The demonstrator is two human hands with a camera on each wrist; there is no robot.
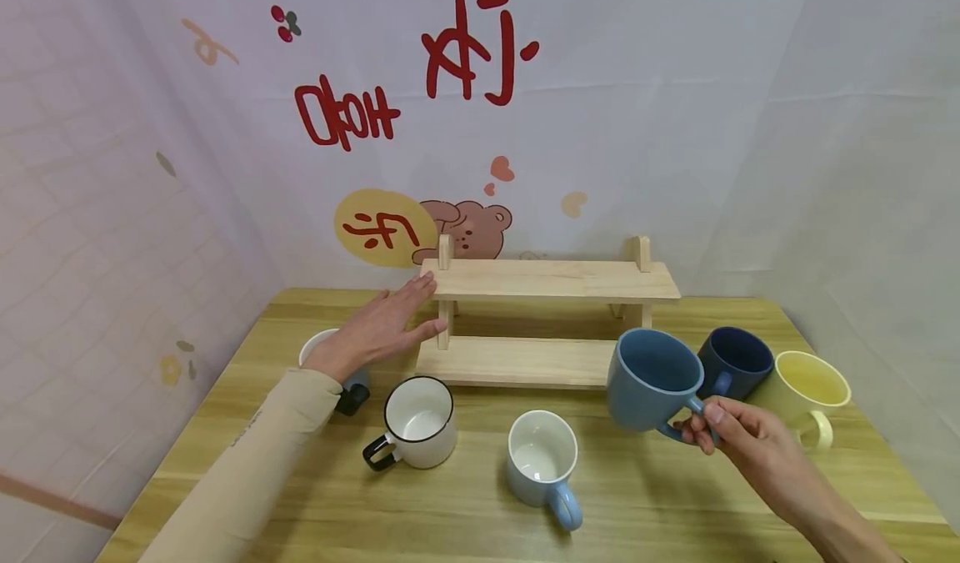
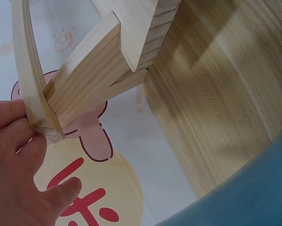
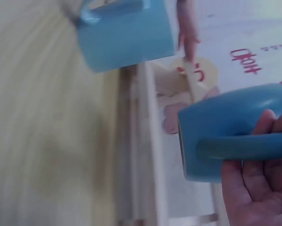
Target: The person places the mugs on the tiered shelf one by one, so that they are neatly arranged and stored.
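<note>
My right hand [image 1: 757, 446] pinches the handle of a blue mug [image 1: 637, 392], its mouth facing up, in front of the right end of a two-tier wooden shelf [image 1: 547, 279]. In the right wrist view the same blue mug [image 3: 225, 113] has fingers and thumb around its handle. At the shelf's left end, the outstretched fingers of my left hand [image 1: 378, 334] touch the upper board; the left wrist view shows the fingertips against the board's end. Nearest in front stands a white mug with a light blue handle [image 1: 525, 480].
A white mug with black rim and handle [image 1: 435, 446] stands left of centre. Another mug [image 1: 315, 342] is partly hidden behind my left wrist. At the right, a navy mug [image 1: 738, 367] and a yellow mug [image 1: 795, 396] stand close together. A printed cloth [image 1: 675, 129] hangs behind.
</note>
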